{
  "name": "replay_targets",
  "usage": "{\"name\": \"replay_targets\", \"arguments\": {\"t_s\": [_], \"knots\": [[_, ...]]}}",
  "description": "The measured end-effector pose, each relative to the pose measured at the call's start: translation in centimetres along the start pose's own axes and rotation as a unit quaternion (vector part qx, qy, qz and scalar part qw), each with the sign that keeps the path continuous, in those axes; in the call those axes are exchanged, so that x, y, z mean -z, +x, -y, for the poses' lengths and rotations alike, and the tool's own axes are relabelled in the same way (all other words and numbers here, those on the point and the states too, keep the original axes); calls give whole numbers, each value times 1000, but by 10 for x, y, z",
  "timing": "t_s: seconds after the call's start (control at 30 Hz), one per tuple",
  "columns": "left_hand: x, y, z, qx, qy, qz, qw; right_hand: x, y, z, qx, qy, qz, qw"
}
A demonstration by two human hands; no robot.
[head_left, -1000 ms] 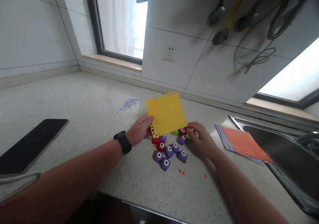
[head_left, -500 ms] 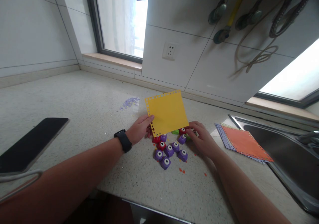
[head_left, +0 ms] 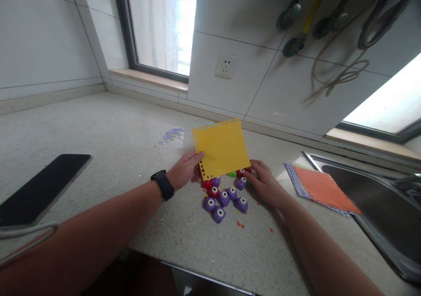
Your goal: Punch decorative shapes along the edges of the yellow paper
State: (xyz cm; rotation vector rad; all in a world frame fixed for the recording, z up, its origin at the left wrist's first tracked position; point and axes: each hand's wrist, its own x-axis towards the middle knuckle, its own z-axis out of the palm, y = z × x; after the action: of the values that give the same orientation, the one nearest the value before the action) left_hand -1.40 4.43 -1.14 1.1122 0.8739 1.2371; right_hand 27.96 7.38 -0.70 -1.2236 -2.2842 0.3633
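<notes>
My left hand [head_left: 187,169], with a black watch on the wrist, pinches the left edge of a yellow sheet of paper [head_left: 225,151], thumb on top. Small shaped holes run along the sheet's top and left edges and around its lower left corner. At the sheet's lower right corner, my right hand [head_left: 265,182] has its thumb and fingers closed around a red paper punch [head_left: 242,172]. A green punch [head_left: 232,173] shows partly under the paper. Several purple punches [head_left: 223,198] and another red punch [head_left: 213,192] stand on the counter below the sheet.
Punched sheets, with an orange sheet [head_left: 324,188] on top, lie beside the metal sink [head_left: 371,226]. Purple paper bits [head_left: 172,135] are heaped behind my left hand. A dark tablet-like device [head_left: 46,188] rests at left. Orange bits [head_left: 240,225] lie near the counter's front.
Both hands and the yellow sheet stay almost in place. More red shows between my right thumb and fingers.
</notes>
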Motion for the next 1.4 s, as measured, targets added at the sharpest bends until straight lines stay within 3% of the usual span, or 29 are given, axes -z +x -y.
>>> {"name": "replay_targets", "arguments": {"t_s": [1.4], "knots": [[1,0,1,4,6,7,1000,3,0,2,-22,-4,43,999]]}}
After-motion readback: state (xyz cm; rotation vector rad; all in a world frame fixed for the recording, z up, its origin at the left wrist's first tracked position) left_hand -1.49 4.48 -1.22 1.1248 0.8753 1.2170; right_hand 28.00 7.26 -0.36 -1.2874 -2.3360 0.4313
